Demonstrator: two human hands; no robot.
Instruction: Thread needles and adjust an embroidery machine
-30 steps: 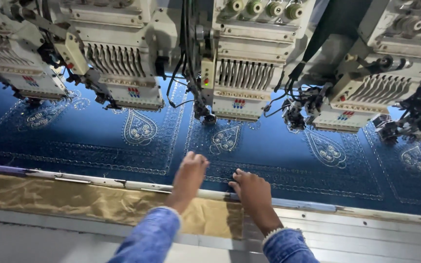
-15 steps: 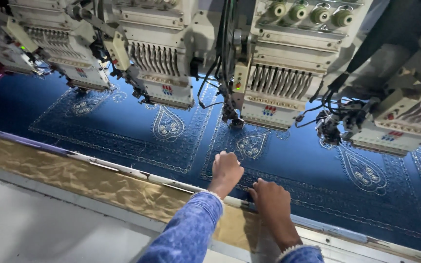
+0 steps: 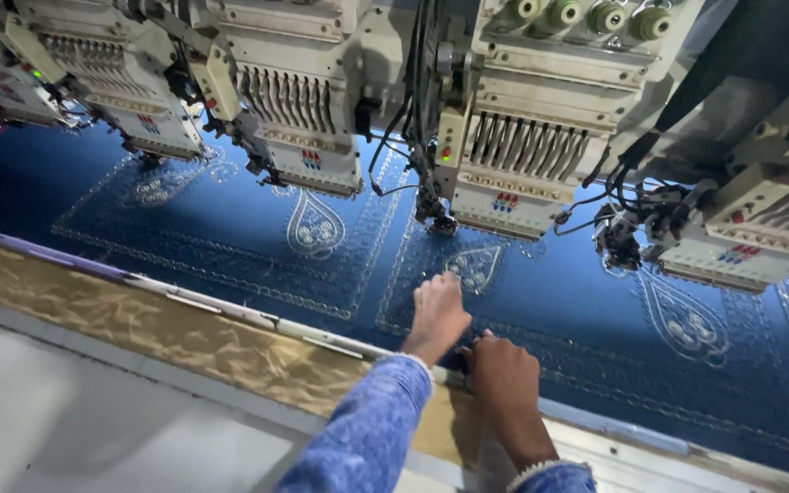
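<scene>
Stretched flat under the embroidery heads (image 3: 522, 155): blue embroidered fabric (image 3: 230, 237), its far right cut off. Left hand (image 3: 437, 312) pressed on it, fingers together, by a paisley motif (image 3: 473, 266). Right hand (image 3: 502, 376) curled at the frame edge (image 3: 230, 310); whether pinching anything, cannot tell. Small red-and-blue labels (image 3: 505, 203) on each head.

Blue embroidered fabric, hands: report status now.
Left hand flat on the dark blue embroidered fabric. Right hand pressing at the white frame rail. Cream embroidery machine head directly above, needles close.
</scene>
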